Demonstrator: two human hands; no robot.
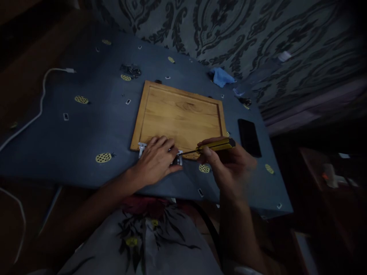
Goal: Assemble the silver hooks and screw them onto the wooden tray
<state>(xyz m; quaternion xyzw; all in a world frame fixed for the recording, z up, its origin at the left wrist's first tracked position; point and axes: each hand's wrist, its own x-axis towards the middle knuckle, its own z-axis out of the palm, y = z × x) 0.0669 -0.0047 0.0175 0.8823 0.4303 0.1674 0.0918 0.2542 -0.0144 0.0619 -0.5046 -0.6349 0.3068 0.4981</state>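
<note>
A wooden panel with a raised frame [177, 114] lies flat on the table. One metal hinge [141, 149] sits at its near left corner. Further right along the same edge is a second hinge [179, 158], partly covered by my left hand [159, 160]. That hand presses on this hinge with curled fingers, its thumb on the near side. My right hand [233, 168] grips a yellow-and-black screwdriver [216, 145], whose shaft points left. The tip meets the second hinge; whether a screw is under it I cannot make out.
A black phone [249, 137] lies to the right. At the back are a blue cloth [221, 77], a clear plastic bottle [258, 74] and a small pile of metal parts [131, 70]. A white cable [43, 89] runs along the left. The patterned wall [218, 26] stands behind the table.
</note>
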